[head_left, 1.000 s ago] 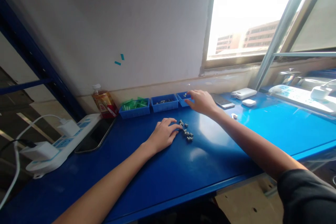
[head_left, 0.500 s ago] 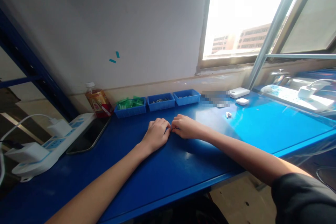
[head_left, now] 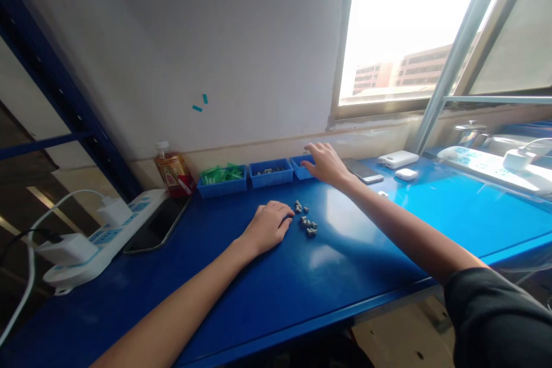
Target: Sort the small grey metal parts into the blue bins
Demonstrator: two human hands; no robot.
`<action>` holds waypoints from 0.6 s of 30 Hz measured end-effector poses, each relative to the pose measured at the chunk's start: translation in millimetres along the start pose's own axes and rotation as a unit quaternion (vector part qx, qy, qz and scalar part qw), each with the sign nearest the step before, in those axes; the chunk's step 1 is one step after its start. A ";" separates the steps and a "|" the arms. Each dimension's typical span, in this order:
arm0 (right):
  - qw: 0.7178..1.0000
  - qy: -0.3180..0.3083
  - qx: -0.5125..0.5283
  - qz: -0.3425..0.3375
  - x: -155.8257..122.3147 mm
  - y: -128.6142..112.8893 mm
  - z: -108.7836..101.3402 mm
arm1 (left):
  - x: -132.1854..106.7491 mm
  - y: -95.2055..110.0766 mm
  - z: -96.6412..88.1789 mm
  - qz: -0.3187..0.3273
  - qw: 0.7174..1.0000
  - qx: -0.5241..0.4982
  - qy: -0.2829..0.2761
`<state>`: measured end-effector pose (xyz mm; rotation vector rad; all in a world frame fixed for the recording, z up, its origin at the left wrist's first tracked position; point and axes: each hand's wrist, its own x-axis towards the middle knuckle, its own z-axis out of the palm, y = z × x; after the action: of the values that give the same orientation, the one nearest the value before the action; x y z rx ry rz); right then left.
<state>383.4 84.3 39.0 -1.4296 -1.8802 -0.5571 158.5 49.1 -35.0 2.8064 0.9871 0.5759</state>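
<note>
My left hand (head_left: pixel 268 225) rests on the blue table (head_left: pixel 345 264), fingers curled down, just left of a small cluster of grey metal parts (head_left: pixel 305 219). Whether it pinches one of them I cannot make out. My right hand (head_left: pixel 324 162) reaches to the back, over the rightmost small blue bin (head_left: pixel 298 164), fingers bent down into it. Beside that bin stand a middle blue bin (head_left: pixel 271 173) with small dark parts and a left blue bin (head_left: pixel 222 179) holding green pieces.
A drink bottle (head_left: pixel 173 172) stands left of the bins. A white power strip (head_left: pixel 92 244) with chargers and a dark phone (head_left: pixel 156 229) lie at the left. Another phone (head_left: pixel 363 169), a white power bank (head_left: pixel 397 158) and an earbud case (head_left: pixel 406 173) lie right of my right hand.
My right hand has left the spot beside my left hand and reached back to the rightmost bin. The grey parts it covered are in sight again. My left hand stayed put.
</note>
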 end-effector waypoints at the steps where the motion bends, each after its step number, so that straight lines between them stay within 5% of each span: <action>1: 0.998 -0.057 -0.001 -0.001 -9.0 -1.5 6.0 | -0.6 -0.1 -0.2 -0.002 1.000 -0.002 0.005; 7: 0.947 -0.296 0.106 -0.059 -59.7 -26.7 13.3 | -1.9 -2.1 0.3 -0.020 1.000 0.010 0.002; 14: 0.941 -0.302 0.123 -0.092 -65.5 -36.3 24.6 | -0.5 -1.7 -0.5 -0.029 0.999 0.026 -0.007; 18: 0.947 -0.255 0.157 -0.119 -67.5 -43.7 16.8 | -1.3 -1.7 0.8 -0.053 0.998 0.033 0.007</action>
<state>347.1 39.1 -19.3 -1.2137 -2.4392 0.0275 156.9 49.7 -36.5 2.7895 1.1696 0.5595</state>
